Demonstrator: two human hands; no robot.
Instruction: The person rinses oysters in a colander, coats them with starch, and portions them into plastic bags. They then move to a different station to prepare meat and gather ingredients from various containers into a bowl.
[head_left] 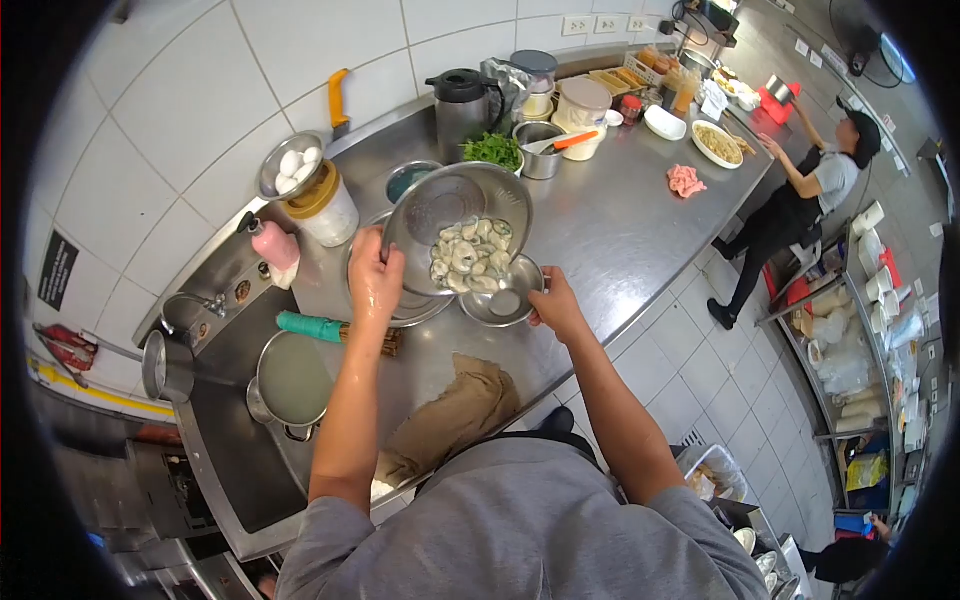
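My left hand (pixel 376 275) is closed on the rim of a large metal bowl (pixel 440 195), tilted to the right. Shucked oysters or similar shellfish (pixel 472 252), grey-white with dark edges, are gathered at its lower side. Just below that side, a small metal bowl (pixel 505 308) is gripped at its right edge by my right hand (pixel 556 300). Whether any shellfish lie in the small bowl is hard to tell. Beneath the large bowl, another round metal dish (pixel 415 319) shows partly on the counter.
A sink (pixel 222 440) at left holds a pot of cloudy liquid (pixel 295 378). A brown cloth (pixel 450 418) lies near me. Behind the bowls stand green herbs (pixel 492 150), a thermos jug (pixel 465 105) and a white tub (pixel 325 205) under a bowl of eggs (pixel 297 168). Another person (pixel 815 180) works at far right.
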